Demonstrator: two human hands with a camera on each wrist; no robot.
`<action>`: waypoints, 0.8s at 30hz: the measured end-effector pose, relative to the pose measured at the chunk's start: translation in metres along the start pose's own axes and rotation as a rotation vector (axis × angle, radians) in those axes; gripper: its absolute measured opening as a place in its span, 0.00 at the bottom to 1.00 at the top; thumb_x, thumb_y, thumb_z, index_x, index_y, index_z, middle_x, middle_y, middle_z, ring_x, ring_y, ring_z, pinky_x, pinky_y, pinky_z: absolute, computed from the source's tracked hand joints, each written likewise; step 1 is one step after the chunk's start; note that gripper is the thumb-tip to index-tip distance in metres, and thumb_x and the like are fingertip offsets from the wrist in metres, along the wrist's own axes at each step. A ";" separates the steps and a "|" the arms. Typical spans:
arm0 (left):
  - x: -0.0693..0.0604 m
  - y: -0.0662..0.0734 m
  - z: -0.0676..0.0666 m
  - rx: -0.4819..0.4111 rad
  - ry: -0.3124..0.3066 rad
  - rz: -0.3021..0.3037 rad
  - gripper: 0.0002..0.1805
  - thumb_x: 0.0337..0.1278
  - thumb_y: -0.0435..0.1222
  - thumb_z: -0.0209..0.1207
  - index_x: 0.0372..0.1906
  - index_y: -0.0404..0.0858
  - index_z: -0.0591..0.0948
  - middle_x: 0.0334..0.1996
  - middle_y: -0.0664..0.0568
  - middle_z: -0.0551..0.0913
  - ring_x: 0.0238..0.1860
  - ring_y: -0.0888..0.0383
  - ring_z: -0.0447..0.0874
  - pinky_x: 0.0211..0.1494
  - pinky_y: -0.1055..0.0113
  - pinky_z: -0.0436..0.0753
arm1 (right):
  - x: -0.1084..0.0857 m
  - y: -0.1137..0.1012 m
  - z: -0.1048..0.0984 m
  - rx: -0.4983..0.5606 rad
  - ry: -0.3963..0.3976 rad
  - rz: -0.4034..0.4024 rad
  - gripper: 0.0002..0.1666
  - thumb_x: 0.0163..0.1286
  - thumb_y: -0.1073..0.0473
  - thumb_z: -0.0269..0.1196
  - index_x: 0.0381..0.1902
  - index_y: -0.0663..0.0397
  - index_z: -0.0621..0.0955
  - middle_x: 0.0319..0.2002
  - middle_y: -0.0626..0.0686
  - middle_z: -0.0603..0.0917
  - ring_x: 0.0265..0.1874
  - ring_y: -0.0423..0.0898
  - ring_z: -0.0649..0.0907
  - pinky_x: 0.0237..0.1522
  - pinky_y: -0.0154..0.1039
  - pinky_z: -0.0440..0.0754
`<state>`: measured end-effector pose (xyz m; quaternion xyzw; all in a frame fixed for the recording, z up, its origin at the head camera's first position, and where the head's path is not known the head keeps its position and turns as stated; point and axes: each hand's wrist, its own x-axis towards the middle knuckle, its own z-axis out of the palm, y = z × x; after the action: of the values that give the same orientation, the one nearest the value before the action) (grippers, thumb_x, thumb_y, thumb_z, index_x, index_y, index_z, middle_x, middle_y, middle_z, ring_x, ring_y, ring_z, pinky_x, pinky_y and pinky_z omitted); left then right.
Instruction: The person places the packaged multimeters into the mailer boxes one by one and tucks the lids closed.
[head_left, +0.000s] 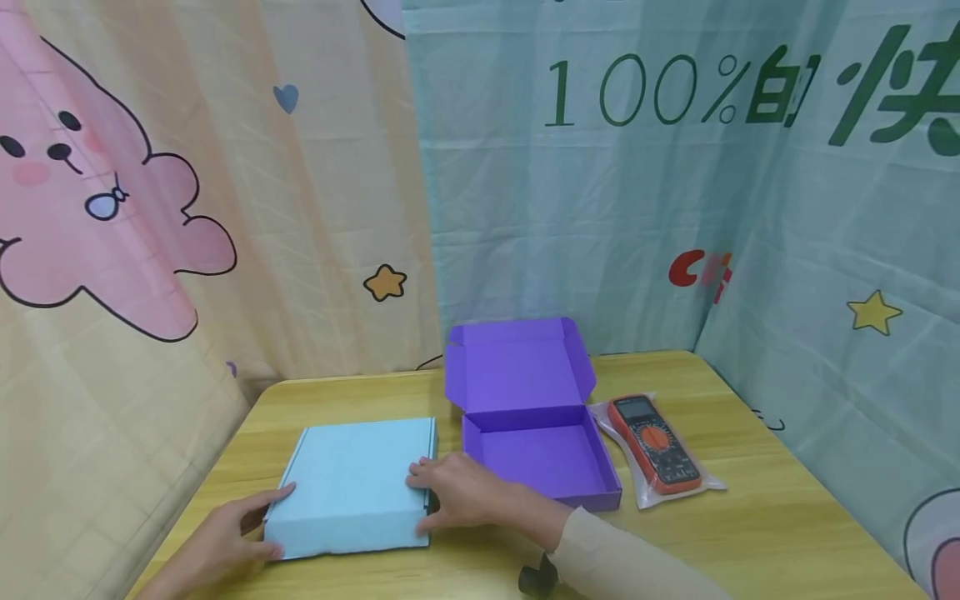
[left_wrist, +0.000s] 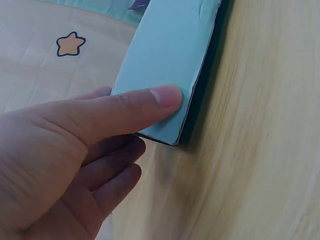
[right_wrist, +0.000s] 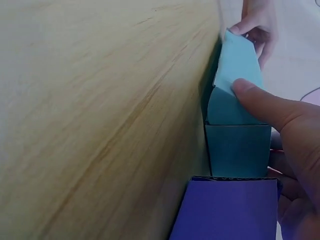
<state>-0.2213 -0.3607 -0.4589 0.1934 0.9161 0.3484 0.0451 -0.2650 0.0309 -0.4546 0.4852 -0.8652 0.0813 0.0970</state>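
A closed light blue cardboard box (head_left: 360, 471) lies flat on the left part of the table. My left hand (head_left: 225, 533) grips its front left corner; in the left wrist view the thumb (left_wrist: 165, 97) presses on the front face. At the other end, my right hand (head_left: 465, 492) holds the front right corner, its thumb low on the front and its fingers over the top edge. The right wrist view shows that thumb (right_wrist: 250, 95) on the box's front face (right_wrist: 235, 102). What is inside the box is hidden.
Right of the blue box stands an open purple box (head_left: 543, 458), lid raised, nothing visible inside. Beside it lies an orange and black multimeter (head_left: 655, 442) in a clear plastic bag. Printed curtains (head_left: 570, 208) hang behind and beside the wooden table (head_left: 757, 533).
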 end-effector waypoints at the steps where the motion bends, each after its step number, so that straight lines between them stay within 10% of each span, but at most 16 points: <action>1: 0.000 0.001 0.001 0.004 0.005 -0.010 0.46 0.45 0.40 0.80 0.69 0.25 0.74 0.66 0.24 0.71 0.64 0.39 0.75 0.56 0.64 0.84 | 0.001 -0.001 0.000 -0.011 0.000 -0.006 0.43 0.59 0.32 0.75 0.64 0.52 0.83 0.63 0.54 0.81 0.62 0.46 0.81 0.63 0.40 0.78; 12: 0.005 0.010 0.011 0.113 0.146 -0.045 0.40 0.36 0.32 0.82 0.62 0.29 0.81 0.58 0.23 0.78 0.55 0.37 0.83 0.48 0.58 0.88 | 0.007 -0.004 0.002 -0.148 0.020 -0.059 0.29 0.59 0.36 0.76 0.50 0.47 0.87 0.53 0.46 0.87 0.53 0.42 0.86 0.46 0.35 0.85; 18: 0.006 0.010 0.011 0.119 0.156 -0.032 0.36 0.36 0.30 0.82 0.59 0.29 0.83 0.56 0.21 0.78 0.50 0.38 0.86 0.44 0.58 0.89 | 0.009 -0.003 0.002 -0.237 0.024 -0.105 0.22 0.61 0.34 0.74 0.39 0.43 0.83 0.33 0.39 0.79 0.24 0.31 0.72 0.25 0.26 0.68; 24: 0.008 0.006 0.012 0.128 0.175 0.022 0.34 0.37 0.30 0.81 0.57 0.31 0.84 0.53 0.25 0.82 0.48 0.43 0.87 0.44 0.62 0.88 | 0.009 0.004 0.004 -0.224 0.055 -0.135 0.22 0.62 0.36 0.74 0.40 0.44 0.84 0.35 0.41 0.83 0.22 0.31 0.73 0.24 0.26 0.68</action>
<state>-0.2239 -0.3460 -0.4632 0.1748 0.9347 0.3053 -0.0514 -0.2730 0.0248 -0.4564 0.5258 -0.8314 -0.0092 0.1797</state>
